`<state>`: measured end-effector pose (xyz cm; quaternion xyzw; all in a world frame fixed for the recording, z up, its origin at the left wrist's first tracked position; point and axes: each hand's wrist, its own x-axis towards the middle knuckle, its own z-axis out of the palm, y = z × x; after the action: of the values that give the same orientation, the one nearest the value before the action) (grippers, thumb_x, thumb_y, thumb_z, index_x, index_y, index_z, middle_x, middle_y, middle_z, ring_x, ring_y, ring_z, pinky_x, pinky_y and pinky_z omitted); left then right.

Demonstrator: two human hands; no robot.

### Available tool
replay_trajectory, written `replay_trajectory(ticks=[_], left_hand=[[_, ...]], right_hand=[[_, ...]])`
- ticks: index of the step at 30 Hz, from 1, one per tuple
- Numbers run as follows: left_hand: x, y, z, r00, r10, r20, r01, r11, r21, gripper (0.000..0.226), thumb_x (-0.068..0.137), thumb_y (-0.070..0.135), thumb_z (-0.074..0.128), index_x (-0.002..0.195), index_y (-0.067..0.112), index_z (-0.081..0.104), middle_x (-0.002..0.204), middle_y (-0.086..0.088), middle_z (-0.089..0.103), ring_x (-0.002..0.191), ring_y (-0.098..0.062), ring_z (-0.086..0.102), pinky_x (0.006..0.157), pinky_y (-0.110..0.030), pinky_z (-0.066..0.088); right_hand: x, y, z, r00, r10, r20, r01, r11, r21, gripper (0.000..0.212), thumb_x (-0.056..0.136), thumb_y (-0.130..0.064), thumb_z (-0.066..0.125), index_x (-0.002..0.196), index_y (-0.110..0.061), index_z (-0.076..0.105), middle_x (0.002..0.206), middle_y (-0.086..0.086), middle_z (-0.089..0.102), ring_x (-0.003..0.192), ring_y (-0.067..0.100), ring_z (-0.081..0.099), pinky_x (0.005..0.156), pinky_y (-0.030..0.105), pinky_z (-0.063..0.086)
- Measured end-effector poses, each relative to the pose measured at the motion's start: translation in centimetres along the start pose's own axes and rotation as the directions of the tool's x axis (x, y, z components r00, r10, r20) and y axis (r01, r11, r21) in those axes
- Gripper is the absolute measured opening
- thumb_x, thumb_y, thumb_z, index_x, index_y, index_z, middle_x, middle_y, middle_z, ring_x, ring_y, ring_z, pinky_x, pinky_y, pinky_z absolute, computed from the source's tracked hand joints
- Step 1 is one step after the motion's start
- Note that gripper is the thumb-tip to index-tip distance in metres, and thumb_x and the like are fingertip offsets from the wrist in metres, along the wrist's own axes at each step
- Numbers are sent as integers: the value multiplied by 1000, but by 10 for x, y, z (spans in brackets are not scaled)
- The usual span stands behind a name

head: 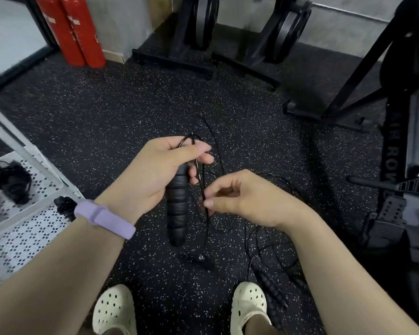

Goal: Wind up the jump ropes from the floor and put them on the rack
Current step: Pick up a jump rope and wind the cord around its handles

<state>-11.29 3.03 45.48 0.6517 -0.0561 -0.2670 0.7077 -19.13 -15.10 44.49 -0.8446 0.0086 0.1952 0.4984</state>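
My left hand (pixel 160 170) grips the top of a black ribbed jump rope handle (pixel 177 213) that hangs downward, with thin black cord loops gathered above the fingers. My right hand (pixel 242 197) pinches the thin black cord (pixel 205 189) just right of the handle. More cord (pixel 271 243) trails in loops on the speckled floor. Another black ribbed handle (pixel 272 290) lies on the floor by my right shoe, and a small black handle piece (pixel 200 259) lies between my feet. The white perforated rack (pixel 27 228) stands at the left with wound black ropes (pixel 10 181) on it.
Two red cylinders (pixel 75 32) stand at the back left. Black weight-plate stands (pixel 203 32) line the far wall. A black rowing machine (pixel 402 165) fills the right side. My two cream clogs (pixel 114 310) are at the bottom.
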Motion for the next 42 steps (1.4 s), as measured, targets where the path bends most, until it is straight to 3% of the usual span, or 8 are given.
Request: replay_trajectory(ticks=[7, 12, 17, 20, 23, 26, 32, 42], left_hand=[[-2, 1, -4, 999, 9, -33, -7, 999, 48, 26, 96, 31, 66, 110, 10, 75, 104, -2, 79, 55, -10, 50, 53, -24, 51], [-8, 3, -3, 995, 77, 58, -92, 945, 314, 23, 94, 39, 68, 97, 19, 78, 84, 9, 78, 52, -15, 54, 62, -30, 53], [-10, -6, 6, 908, -212, 361, -91, 741, 665, 13, 99, 27, 67, 96, 24, 79, 92, 9, 79, 54, -12, 58, 91, -50, 57], [-11, -7, 9, 888, -274, 370, -29, 768, 640, 24, 104, 19, 55, 96, 15, 77, 85, 2, 79, 54, -13, 57, 74, -41, 58], [-7, -4, 7, 937, -220, 270, 58, 863, 502, 30, 106, 20, 51, 89, 7, 73, 67, -2, 66, 51, -14, 51, 53, -29, 48], [-4, 0, 11, 973, -168, 161, 135, 970, 201, 28, 106, 17, 50, 86, 7, 66, 62, -2, 56, 49, -14, 44, 48, -26, 42], [4, -1, 13, 989, -114, 92, 127, 981, -148, 25, 104, 21, 53, 85, 10, 66, 67, -1, 57, 48, -13, 43, 47, -26, 42], [-2, -10, 8, 980, -196, 45, 177, 944, 277, 29, 104, 33, 55, 100, 11, 74, 98, -3, 80, 50, -15, 51, 51, -29, 48]], right_hand=[[2, -6, -2, 981, -99, -168, 131, 973, 190, 10, 96, -11, 70, 91, -11, 78, 86, 9, 77, 79, 17, 71, 78, 28, 58], [1, -15, -13, 934, -96, -345, 314, 679, 663, 9, 95, -9, 64, 95, -10, 73, 84, 5, 72, 73, 14, 65, 74, 28, 57], [0, -17, -17, 904, 34, -426, 360, 475, 803, 8, 96, -9, 64, 95, -10, 72, 81, 2, 71, 71, 12, 64, 66, 21, 58], [-4, -12, -21, 865, 132, -485, 382, 454, 805, 8, 98, -7, 64, 96, -8, 71, 80, 4, 68, 74, 14, 66, 67, 22, 58], [-9, -6, -25, 861, 189, -472, 298, 566, 769, 11, 102, -6, 59, 104, -5, 70, 84, 8, 72, 77, 19, 69, 72, 28, 61], [-10, -1, -15, 927, 153, -342, -79, 972, 220, 20, 100, -6, 58, 100, -18, 74, 92, 4, 78, 87, 27, 74, 84, 42, 64], [2, -1, 16, 998, 36, -58, -49, 970, -239, 22, 96, -26, 69, 75, -21, 72, 69, -2, 74, 60, 17, 66, 66, 31, 56], [-6, -20, 1, 898, -97, -429, 298, 852, 431, 28, 108, -17, 52, 84, -12, 65, 64, 3, 64, 61, 24, 58, 61, 33, 49]])
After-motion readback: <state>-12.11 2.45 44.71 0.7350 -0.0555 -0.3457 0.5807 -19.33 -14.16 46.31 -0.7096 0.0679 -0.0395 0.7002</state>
